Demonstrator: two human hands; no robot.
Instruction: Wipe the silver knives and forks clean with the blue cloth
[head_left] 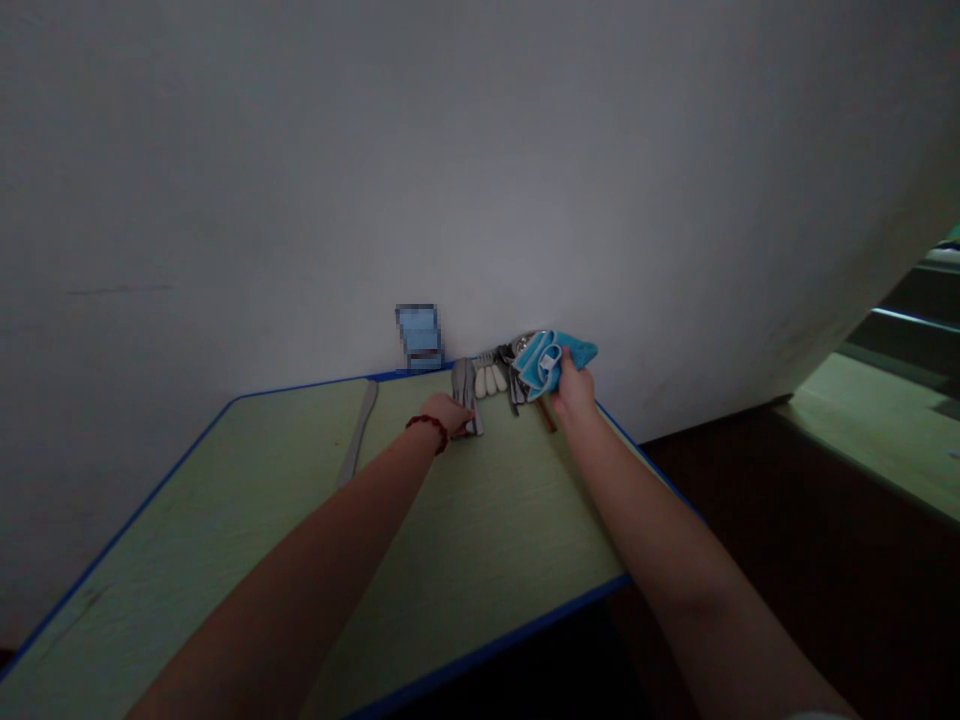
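My left hand [448, 410], with a dark red bead bracelet at its wrist, is closed around the lower part of some grey cutlery [464, 376]; its fingertips are partly hidden. In my right hand [575, 388] is a bunched blue cloth [541, 364] with a white tag. Just right of the left hand lie several white-handled utensils [490, 381]. Dark metal cutlery [516, 392] sits partly under the cloth, and a brown handle [546, 415] sticks out below it.
A long grey knife-like utensil [358, 435] lies on the left of the pale green table [450, 560], which has a blue edge. A blurred light-blue object [421, 337] stands against the grey wall [315, 200] at the back. Dark floor [757, 520] shows at right.
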